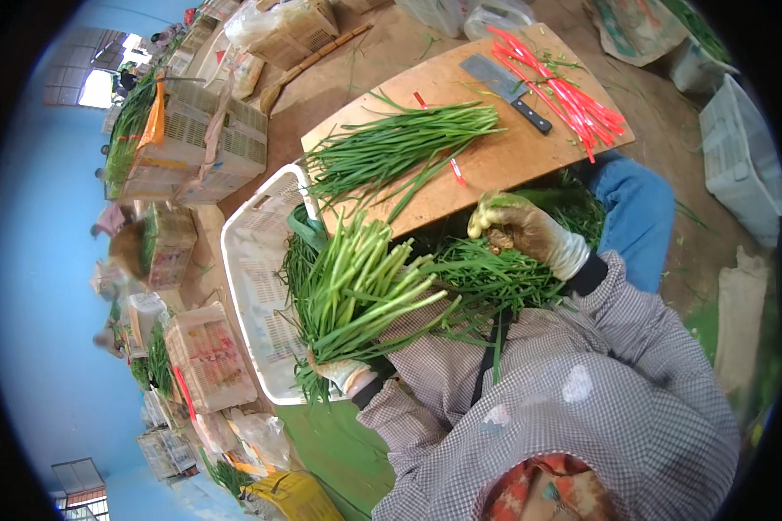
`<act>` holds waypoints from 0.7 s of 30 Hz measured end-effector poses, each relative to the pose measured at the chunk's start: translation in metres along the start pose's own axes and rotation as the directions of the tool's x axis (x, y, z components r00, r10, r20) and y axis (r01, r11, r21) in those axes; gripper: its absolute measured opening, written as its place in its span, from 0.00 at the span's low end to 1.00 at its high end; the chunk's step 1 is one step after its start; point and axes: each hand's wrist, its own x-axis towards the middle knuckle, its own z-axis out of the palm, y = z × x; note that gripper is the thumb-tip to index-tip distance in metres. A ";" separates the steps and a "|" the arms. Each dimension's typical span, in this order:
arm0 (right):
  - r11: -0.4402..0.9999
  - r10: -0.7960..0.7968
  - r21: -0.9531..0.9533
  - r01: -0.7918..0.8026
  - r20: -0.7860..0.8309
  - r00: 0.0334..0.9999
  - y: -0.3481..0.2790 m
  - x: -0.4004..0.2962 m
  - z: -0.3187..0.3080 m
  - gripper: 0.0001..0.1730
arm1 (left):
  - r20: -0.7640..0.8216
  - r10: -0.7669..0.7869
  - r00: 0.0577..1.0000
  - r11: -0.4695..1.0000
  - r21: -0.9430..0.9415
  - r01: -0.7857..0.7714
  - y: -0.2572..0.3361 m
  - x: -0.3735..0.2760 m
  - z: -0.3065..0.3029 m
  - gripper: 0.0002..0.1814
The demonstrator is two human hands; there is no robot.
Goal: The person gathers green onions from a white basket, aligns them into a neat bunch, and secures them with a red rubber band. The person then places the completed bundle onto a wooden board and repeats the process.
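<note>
A thick bunch of garlic chives [358,286] rests in my gloved left hand [340,372], pale cut ends fanned up and right. The bunch hides most of that hand's fingers. My right hand [518,228], in a stained glove, hovers with curled fingers over loose chive leaves [502,273] on my lap. Whether it pinches anything is not visible. Before me, a second bunch of chives [404,146] lies on a wooden board [528,156], across a red tie strip [457,172]. A cleaver [505,88] with a black handle lies to its right, beside a bundle of red strips [560,91].
A white plastic crate [260,260] holding greens stands left of my lap. Stacked crates [215,130] line the left, with blurred people beyond. At right are another white crate [736,150] and a sack [638,29]. A broom [313,65] lies behind the board.
</note>
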 end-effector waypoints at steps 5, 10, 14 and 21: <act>0.696 0.315 -0.695 -0.180 0.070 0.946 0.046 -0.034 0.029 0.37 | -0.029 0.024 0.999 0.999 0.047 -0.022 0.003 -0.007 0.009 0.26; 0.380 -0.056 -0.922 0.077 0.060 0.997 0.087 -0.031 0.066 0.24 | -0.020 -0.003 1.000 1.000 0.005 0.003 0.012 -0.025 0.041 0.25; 0.432 -0.146 -0.902 -0.005 -0.075 0.986 0.091 -0.041 0.022 0.20 | -0.069 0.030 0.997 0.999 0.037 -0.027 0.019 -0.039 0.049 0.25; -0.256 0.024 -0.944 -0.207 -0.221 0.975 0.041 -0.067 -0.008 0.32 | -0.167 0.078 0.983 0.996 0.055 -0.070 0.010 -0.037 0.045 0.27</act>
